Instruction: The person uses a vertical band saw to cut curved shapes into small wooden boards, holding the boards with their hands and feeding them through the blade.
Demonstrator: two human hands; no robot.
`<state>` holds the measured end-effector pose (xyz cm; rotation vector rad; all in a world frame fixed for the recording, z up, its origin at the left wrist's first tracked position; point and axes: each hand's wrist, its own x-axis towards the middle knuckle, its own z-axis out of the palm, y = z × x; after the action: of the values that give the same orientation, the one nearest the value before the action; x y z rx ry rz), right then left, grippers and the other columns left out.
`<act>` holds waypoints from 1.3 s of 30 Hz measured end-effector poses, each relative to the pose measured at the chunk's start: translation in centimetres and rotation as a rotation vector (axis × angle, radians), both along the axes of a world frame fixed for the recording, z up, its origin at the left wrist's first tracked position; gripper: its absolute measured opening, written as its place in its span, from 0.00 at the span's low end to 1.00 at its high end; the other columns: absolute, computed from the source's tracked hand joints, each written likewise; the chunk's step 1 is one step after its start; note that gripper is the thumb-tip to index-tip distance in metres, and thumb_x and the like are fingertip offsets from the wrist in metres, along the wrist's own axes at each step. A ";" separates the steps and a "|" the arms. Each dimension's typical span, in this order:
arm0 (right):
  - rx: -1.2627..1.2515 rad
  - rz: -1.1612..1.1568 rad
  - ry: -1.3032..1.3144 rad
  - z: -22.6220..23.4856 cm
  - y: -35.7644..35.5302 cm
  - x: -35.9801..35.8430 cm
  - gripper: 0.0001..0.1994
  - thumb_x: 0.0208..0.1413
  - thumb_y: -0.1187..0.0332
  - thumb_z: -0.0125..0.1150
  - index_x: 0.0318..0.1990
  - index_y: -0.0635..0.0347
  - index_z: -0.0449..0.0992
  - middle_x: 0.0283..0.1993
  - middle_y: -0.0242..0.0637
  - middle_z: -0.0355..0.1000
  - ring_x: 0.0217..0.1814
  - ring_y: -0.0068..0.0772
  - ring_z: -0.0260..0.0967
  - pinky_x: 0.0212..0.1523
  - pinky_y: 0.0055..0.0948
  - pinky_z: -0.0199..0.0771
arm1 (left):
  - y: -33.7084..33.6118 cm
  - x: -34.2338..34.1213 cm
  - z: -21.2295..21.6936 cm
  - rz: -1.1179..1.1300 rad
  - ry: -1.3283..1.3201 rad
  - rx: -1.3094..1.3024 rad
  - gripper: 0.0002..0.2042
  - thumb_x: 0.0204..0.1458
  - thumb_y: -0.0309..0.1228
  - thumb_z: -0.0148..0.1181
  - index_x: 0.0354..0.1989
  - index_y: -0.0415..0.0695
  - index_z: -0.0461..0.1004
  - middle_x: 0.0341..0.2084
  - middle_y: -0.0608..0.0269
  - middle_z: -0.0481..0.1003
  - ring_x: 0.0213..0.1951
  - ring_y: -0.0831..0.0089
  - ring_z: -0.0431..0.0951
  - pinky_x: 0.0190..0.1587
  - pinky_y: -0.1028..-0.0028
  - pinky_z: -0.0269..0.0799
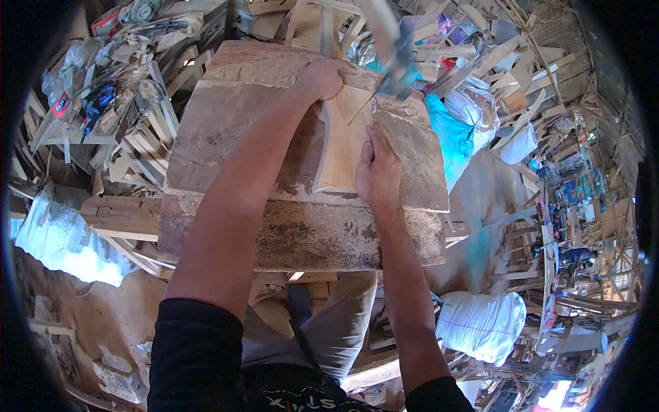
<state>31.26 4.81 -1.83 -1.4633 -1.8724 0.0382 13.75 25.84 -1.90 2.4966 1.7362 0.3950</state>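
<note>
A pale wooden board (340, 154) with curved sides lies flat on a worn, dusty work table (226, 144). My left hand (321, 79) reaches across to its far left edge, with the fingers bent over that side. At the near right edge my right hand (377, 168) grips the board, thumb and index finger pointing away from me. Between the two hands, a thin blade (362, 108) comes down at a slant onto the wood, beside a dark line on its surface. Above it hangs a blurred upright machine part (397, 72), grey and teal.
Wood offcuts (147, 147) are heaped on the left near a blue power tool (98, 110). Behind the table lie more scraps (494, 58). Bright blue sheeting (449, 137) hangs at its right, and a stuffed white sack (482, 324) stands at the lower right.
</note>
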 end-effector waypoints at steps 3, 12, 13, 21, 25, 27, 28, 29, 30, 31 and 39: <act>0.002 -0.020 -0.019 0.0 -0.1 0.5 0.19 0.63 0.75 0.54 0.61 0.65 0.75 0.62 0.60 0.73 0.62 0.63 0.74 0.63 0.51 0.75 | -1.0 0.8 0.6 0.028 -0.210 -0.006 0.25 0.58 0.30 0.51 0.66 0.56 0.74 0.53 0.47 0.81 0.56 0.50 0.81 0.61 0.54 0.75; 0.032 0.002 -0.037 -0.5 0.6 0.6 0.19 0.62 0.75 0.53 0.60 0.66 0.75 0.63 0.59 0.73 0.63 0.62 0.73 0.64 0.50 0.75 | -1.3 0.1 0.7 0.053 -0.247 0.023 0.25 0.56 0.30 0.52 0.64 0.55 0.77 0.54 0.46 0.80 0.56 0.49 0.81 0.61 0.54 0.75; 0.031 -0.003 -0.036 -0.5 0.6 0.8 0.19 0.62 0.75 0.53 0.60 0.66 0.75 0.63 0.59 0.73 0.63 0.62 0.73 0.64 0.50 0.75 | -1.7 0.4 1.1 0.080 -0.342 -0.003 0.24 0.56 0.30 0.52 0.63 0.55 0.77 0.54 0.45 0.80 0.56 0.49 0.80 0.61 0.55 0.75; 0.012 0.005 0.008 -0.2 0.6 0.7 0.20 0.60 0.76 0.53 0.60 0.64 0.75 0.61 0.59 0.75 0.59 0.63 0.75 0.61 0.51 0.76 | -0.9 0.2 0.9 0.078 -0.385 -0.039 0.26 0.54 0.28 0.52 0.63 0.56 0.77 0.55 0.45 0.79 0.57 0.47 0.79 0.63 0.51 0.73; -0.002 -0.002 0.006 0.1 0.7 0.3 0.21 0.59 0.77 0.54 0.61 0.63 0.74 0.60 0.58 0.75 0.59 0.62 0.75 0.61 0.51 0.76 | 0.7 -0.2 -0.2 0.067 -0.276 0.028 0.21 0.62 0.34 0.46 0.60 0.43 0.77 0.52 0.35 0.78 0.54 0.42 0.80 0.61 0.52 0.75; 0.014 -0.005 -0.007 0.1 0.8 0.2 0.21 0.59 0.78 0.53 0.61 0.62 0.74 0.61 0.57 0.75 0.60 0.61 0.75 0.61 0.50 0.76 | 0.9 0.0 -0.2 0.085 -0.205 0.001 0.23 0.57 0.31 0.49 0.62 0.49 0.76 0.54 0.41 0.79 0.57 0.45 0.79 0.62 0.51 0.73; 0.051 0.002 -0.019 -0.2 1.0 0.5 0.22 0.59 0.78 0.53 0.61 0.62 0.74 0.61 0.56 0.75 0.60 0.61 0.75 0.61 0.50 0.76 | 0.8 0.2 0.1 0.092 -0.171 -0.012 0.25 0.55 0.29 0.50 0.63 0.51 0.76 0.55 0.45 0.79 0.58 0.46 0.79 0.63 0.51 0.72; 0.089 0.010 -0.031 -0.5 1.2 0.7 0.22 0.58 0.78 0.53 0.61 0.62 0.74 0.61 0.56 0.75 0.60 0.61 0.75 0.61 0.50 0.76 | 0.6 0.3 0.2 0.097 -0.242 -0.012 0.24 0.56 0.30 0.50 0.63 0.50 0.76 0.55 0.44 0.79 0.58 0.46 0.79 0.63 0.51 0.73; 0.092 0.006 -0.036 -0.6 1.3 0.9 0.22 0.59 0.78 0.54 0.61 0.62 0.74 0.61 0.55 0.75 0.60 0.61 0.75 0.62 0.50 0.76 | -0.2 0.3 0.5 0.099 -0.314 -0.015 0.24 0.56 0.30 0.50 0.63 0.49 0.76 0.55 0.43 0.79 0.58 0.46 0.79 0.63 0.51 0.73; 0.094 0.001 -0.042 -0.8 1.3 1.1 0.21 0.59 0.78 0.54 0.61 0.61 0.74 0.61 0.55 0.75 0.61 0.60 0.75 0.62 0.50 0.76 | -0.8 0.5 0.9 0.101 -0.386 -0.019 0.24 0.56 0.30 0.50 0.62 0.48 0.76 0.55 0.43 0.79 0.58 0.46 0.79 0.63 0.51 0.73; 0.061 0.009 0.022 0.1 1.1 0.2 0.19 0.58 0.78 0.55 0.58 0.63 0.76 0.60 0.55 0.76 0.60 0.61 0.75 0.60 0.49 0.77 | 1.3 -0.2 -0.6 0.125 -0.350 0.005 0.21 0.57 0.32 0.52 0.58 0.38 0.76 0.54 0.37 0.78 0.58 0.46 0.78 0.63 0.53 0.73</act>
<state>31.46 5.94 -1.75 -1.4084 -1.8469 0.0014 13.50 27.10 -2.52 2.1617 1.7474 0.7924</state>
